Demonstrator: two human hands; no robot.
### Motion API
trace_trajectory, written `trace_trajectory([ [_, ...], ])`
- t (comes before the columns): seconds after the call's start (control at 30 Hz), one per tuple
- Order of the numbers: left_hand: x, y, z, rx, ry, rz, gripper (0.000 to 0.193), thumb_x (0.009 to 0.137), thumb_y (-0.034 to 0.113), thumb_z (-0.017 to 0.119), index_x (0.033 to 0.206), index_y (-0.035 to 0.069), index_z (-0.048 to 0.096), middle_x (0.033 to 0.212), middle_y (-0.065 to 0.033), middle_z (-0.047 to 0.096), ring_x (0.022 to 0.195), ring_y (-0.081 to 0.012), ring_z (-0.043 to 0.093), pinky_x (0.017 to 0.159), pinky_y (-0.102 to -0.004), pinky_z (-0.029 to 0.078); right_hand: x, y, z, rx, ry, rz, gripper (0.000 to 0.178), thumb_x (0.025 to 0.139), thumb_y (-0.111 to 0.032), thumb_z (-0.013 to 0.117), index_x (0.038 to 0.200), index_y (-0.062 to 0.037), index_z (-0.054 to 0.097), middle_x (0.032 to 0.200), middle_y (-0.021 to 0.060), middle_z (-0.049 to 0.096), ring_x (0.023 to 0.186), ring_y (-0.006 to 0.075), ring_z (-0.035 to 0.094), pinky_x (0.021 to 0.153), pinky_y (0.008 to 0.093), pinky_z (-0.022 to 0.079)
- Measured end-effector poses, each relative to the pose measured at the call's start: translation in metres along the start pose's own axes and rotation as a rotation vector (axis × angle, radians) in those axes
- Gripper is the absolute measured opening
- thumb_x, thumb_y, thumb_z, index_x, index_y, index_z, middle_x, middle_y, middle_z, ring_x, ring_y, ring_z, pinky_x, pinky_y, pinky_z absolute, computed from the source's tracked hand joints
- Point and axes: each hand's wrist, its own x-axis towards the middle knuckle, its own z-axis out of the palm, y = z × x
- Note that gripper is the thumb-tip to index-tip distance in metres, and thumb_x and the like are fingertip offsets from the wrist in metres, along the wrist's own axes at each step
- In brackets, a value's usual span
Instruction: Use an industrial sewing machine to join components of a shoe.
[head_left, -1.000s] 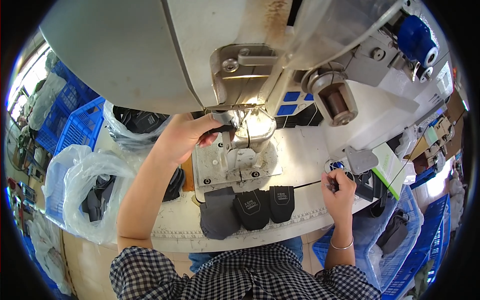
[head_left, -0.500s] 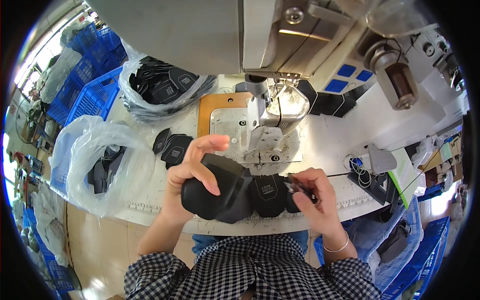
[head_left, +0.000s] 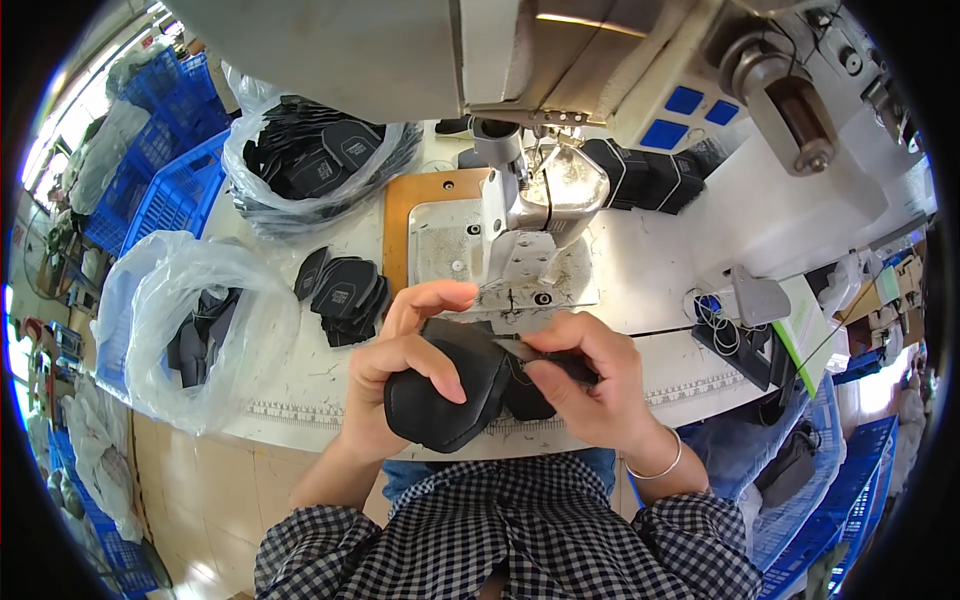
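Observation:
My left hand (head_left: 385, 365) is closed round a black sewn fabric piece (head_left: 432, 405), rounded and cupped, in front of the sewing machine. The thumb lies across its face. Pinched in my right hand (head_left: 600, 385) are thread snips (head_left: 516, 348), mostly hidden by the fingers; their grey blades point left, at the piece's right edge. A second black piece (head_left: 530, 400) hangs beside it, under my right fingers. Whether the blades touch a thread is too small to tell.
Just beyond my hands stands the sewing machine head (head_left: 530, 220). A stack of black panels (head_left: 348, 298) lies left on the white table (head_left: 280, 375). Farther left are plastic bags (head_left: 240, 380) of black parts and a blue crate (head_left: 180, 195). More black pieces (head_left: 645, 180) lie behind the needle area.
My right hand has moved left with the snips, up to the piece in my left hand. The left hand has shifted slightly right, and the piece has turned.

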Motion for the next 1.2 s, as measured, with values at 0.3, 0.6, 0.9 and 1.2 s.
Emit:
trace_trajectory([
  [0.3,-0.001,0.031,-0.071,0.014,0.667,-0.175,0.026,0.079,0.009,0.047,0.099,-0.007,0.051,0.086,-0.0109,0.057,0.075,-0.0195,0.056,0.073,-0.0317,0.044,-0.033,0.025,-0.026,0.370,0.160,0.271,0.021,0.082,0.004,0.050,0.102,0.0031,0.046,0.093,0.0072,0.056,0.089,0.0093,0.052,0.079,0.0209,0.040],
  [0.6,0.005,0.004,-0.117,0.408,0.433,-0.450,0.042,0.077,0.005,0.060,0.115,-0.001,0.044,0.094,-0.0110,0.060,0.080,-0.0123,0.058,0.069,-0.0244,0.046,-0.050,0.029,-0.032,0.389,0.213,0.348,0.021,0.082,-0.005,0.055,0.100,0.0035,0.047,0.087,0.0070,0.055,0.078,0.0096,0.051,0.073,0.0214,0.041],
  [0.9,-0.002,-0.011,-0.096,1.481,0.227,-0.205,0.047,0.074,0.021,0.063,0.113,0.001,0.047,0.108,-0.0170,0.049,0.104,-0.0312,0.045,0.087,-0.0352,0.037,-0.053,0.023,-0.032,0.031,0.213,0.325,0.022,0.079,-0.001,0.056,0.100,0.0020,0.051,0.079,0.0009,0.052,0.064,0.0042,0.043,0.057,0.0174,0.035],
  [1.2,-0.017,-0.041,-0.059,1.724,-0.228,-0.079,0.058,0.077,0.038,0.056,0.125,0.008,0.041,0.135,-0.0149,0.028,0.127,-0.0303,0.022,0.099,-0.0576,0.009,-0.029,0.013,-0.014,-0.499,0.006,0.088,0.038,0.066,0.001,0.064,0.103,-0.0004,0.055,0.088,0.0092,0.053,0.067,0.0197,0.057,0.058,0.0266,0.047],
])
